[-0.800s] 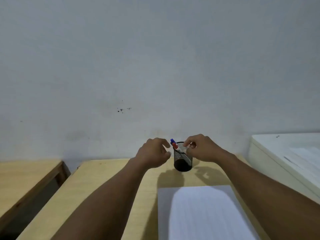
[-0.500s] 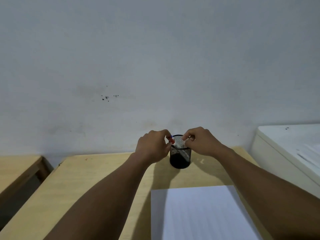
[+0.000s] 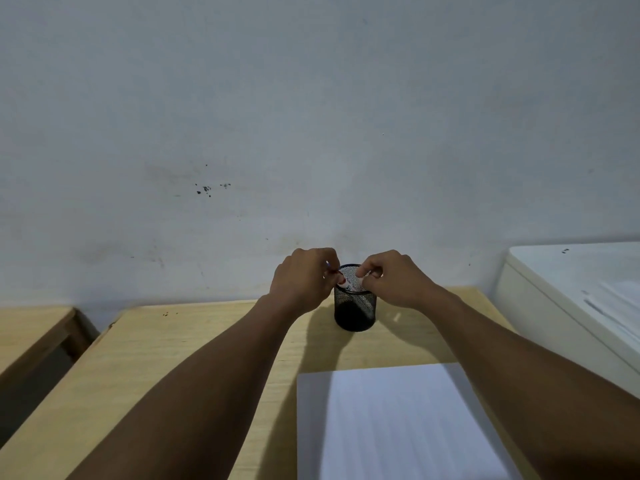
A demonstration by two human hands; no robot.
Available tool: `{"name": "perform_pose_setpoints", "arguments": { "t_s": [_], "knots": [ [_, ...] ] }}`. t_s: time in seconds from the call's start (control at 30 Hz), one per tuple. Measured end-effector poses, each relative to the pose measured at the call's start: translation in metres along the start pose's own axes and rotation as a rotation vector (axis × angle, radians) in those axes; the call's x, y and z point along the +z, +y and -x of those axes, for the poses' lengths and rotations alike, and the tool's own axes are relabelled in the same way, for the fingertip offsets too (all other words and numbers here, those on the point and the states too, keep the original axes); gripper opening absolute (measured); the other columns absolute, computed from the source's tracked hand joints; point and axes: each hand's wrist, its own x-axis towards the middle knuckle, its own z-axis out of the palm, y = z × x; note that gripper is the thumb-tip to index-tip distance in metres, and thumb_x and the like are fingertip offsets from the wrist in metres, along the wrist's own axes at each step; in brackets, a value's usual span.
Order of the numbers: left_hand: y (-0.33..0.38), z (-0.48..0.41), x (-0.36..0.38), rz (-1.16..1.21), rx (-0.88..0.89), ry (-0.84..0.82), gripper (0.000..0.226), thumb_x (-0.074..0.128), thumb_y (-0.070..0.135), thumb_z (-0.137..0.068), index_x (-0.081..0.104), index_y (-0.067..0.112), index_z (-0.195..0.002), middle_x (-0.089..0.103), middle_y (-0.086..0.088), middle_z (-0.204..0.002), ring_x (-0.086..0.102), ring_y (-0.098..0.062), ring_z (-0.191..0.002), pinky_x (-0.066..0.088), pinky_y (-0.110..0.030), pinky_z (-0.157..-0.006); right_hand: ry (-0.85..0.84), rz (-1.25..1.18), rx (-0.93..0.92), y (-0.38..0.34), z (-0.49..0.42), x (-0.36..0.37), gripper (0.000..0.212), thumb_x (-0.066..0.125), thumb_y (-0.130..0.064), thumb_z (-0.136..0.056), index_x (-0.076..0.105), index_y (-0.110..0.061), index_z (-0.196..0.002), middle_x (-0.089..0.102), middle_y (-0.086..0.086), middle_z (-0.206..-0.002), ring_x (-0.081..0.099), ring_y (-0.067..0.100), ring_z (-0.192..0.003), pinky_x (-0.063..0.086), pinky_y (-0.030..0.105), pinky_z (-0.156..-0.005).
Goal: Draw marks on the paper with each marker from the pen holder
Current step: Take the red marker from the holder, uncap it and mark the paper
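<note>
Black wire mesh forms the round pen holder (image 3: 355, 306), which stands upright on the pale wooden counter (image 3: 207, 341) close to the grey-white wall (image 3: 311, 116). Both hands meet over its rim. The left hand (image 3: 304, 282) is curled at the holder's left edge, its fingers (image 3: 329, 259) bunched together around the upper end of a marker; a sliver of blue shows just beside them, though whether that belongs to the same marker or to a second one I cannot tell. The right hand (image 3: 391, 278) sits at the holder's right edge, its fingers (image 3: 367, 271) pinched together on the lower end of a white marker with a red band (image 3: 348, 284). That marker lies tilted across the holder's mouth, between the two sets of fingers, its red band nearer the left hand.

Nearer the person than either hand, and below the right forearm, a white sheet of paper (image 3: 398, 427) lies flat on the counter, well apart from the fingers. No marks can be made out on the part in view. Out beyond the right hand stands a white cabinet-like unit (image 3: 571, 306) with papers on top. Far off past the left hand, a second wooden surface (image 3: 31, 334) is set apart from the counter by a dark gap.
</note>
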Motion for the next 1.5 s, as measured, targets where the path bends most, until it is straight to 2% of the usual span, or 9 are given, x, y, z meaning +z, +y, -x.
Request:
{"name": "perform_pose_setpoints", "arguments": {
  "t_s": [0.17,0.4,0.5,0.7,0.8,0.93,1.27,1.4,1.5],
  "knots": [
    [0.010,0.006,-0.015,0.192,-0.076,0.068,0.013,0.075,0.035,-0.082,0.064,0.029,-0.081,0.074,0.015,-0.075,0.071,-0.013,-0.085,0.058,-0.039,-0.076,-0.006,-0.023,0.005,-0.016,0.013,-0.009,0.017,0.063,-0.013,-0.085,0.076,-0.023,-0.090,0.064,0.000,-0.075,0.056,0.014,-0.065,0.041,0.020,-0.056],
    [0.017,0.031,-0.064,0.646,-0.279,0.202,0.019,0.076,0.022,-0.087,0.066,0.006,-0.087,0.080,-0.003,-0.081,0.078,-0.018,-0.068,0.053,-0.025,-0.063,0.060,-0.167,0.033,-0.038,0.028,-0.010,0.006,0.064,-0.014,-0.085,0.069,-0.015,-0.082,0.073,0.008,-0.075,0.070,0.029,-0.070,0.052,0.030,-0.063],
    [0.007,0.052,-0.079,0.903,-0.381,0.152,0.017,0.074,0.018,-0.090,0.064,0.004,-0.094,0.081,-0.002,-0.082,0.079,-0.020,-0.072,0.053,-0.031,-0.067,-0.002,-0.337,0.093,-0.052,0.037,-0.004,0.020,0.066,-0.025,-0.092,0.070,-0.006,-0.084,0.077,0.017,-0.077,0.067,0.023,-0.061,0.056,0.036,-0.063],
    [-0.018,0.095,-0.079,1.184,-0.521,-0.007,0.014,0.074,0.014,-0.090,0.061,0.010,-0.095,0.079,-0.012,-0.100,0.078,-0.029,-0.085,0.054,-0.033,-0.076,-0.161,-0.761,0.317,-0.083,0.062,0.022,0.049,0.066,-0.054,-0.091,0.068,-0.006,-0.104,0.073,0.009,-0.076,0.069,0.023,-0.061,0.051,0.029,-0.054],
    [-0.028,0.112,-0.070,1.196,-0.540,-0.129,0.010,0.073,0.015,-0.091,0.068,0.010,-0.098,0.078,-0.008,-0.094,0.077,-0.028,-0.087,0.055,-0.034,-0.081,-0.148,-0.888,0.340,-0.088,0.068,0.040,0.038,0.068,-0.047,-0.093,0.066,-0.009,-0.096,0.069,0.007,-0.073,0.062,0.020,-0.053,0.048,0.027,-0.052],
    [-0.036,0.126,-0.058,1.174,-0.548,-0.183,0.028,0.075,0.019,-0.090,0.073,0.002,-0.112,0.077,-0.007,-0.092,0.076,-0.024,-0.090,0.055,-0.033,-0.084,-0.119,-0.838,0.297,-0.083,0.069,0.059,0.023,0.071,-0.031,-0.094,0.067,-0.009,-0.089,0.067,0.007,-0.072,0.057,0.014,-0.045,0.046,0.025,-0.048],
    [-0.057,0.146,-0.037,1.299,-0.609,-0.221,0.015,0.068,0.016,-0.094,0.074,0.002,-0.094,0.070,-0.005,-0.072,0.074,-0.022,-0.079,0.057,-0.032,-0.077,-0.151,-0.845,0.206,-0.072,0.069,0.054,0.021,0.062,-0.018,-0.101,0.064,-0.004,-0.086,0.065,0.009,-0.069,0.066,0.017,-0.055,0.052,0.025,-0.057],
    [-0.084,0.158,-0.037,0.974,-0.605,-0.183,0.011,0.076,0.008,-0.087,0.076,-0.003,-0.091,0.071,-0.009,-0.071,0.065,-0.021,-0.071,0.054,-0.023,-0.065,-0.088,-0.774,0.197,-0.058,0.064,0.029,0.021,0.065,-0.021,-0.097,0.069,0.000,-0.097,0.070,0.015,-0.079,0.072,0.023,-0.062,0.055,0.030,-0.060],
    [-0.085,0.156,-0.028,0.626,-0.480,-0.166,0.006,0.076,0.007,-0.085,0.078,0.012,-0.083,0.073,-0.001,-0.068,0.064,-0.015,-0.067,0.053,-0.023,-0.065,-0.133,-0.749,0.201,-0.056,0.066,0.039,0.015,0.062,-0.019,-0.097,0.069,-0.006,-0.099,0.076,0.015,-0.082,0.077,0.029,-0.074,0.059,0.033,-0.063]
  ]
}}
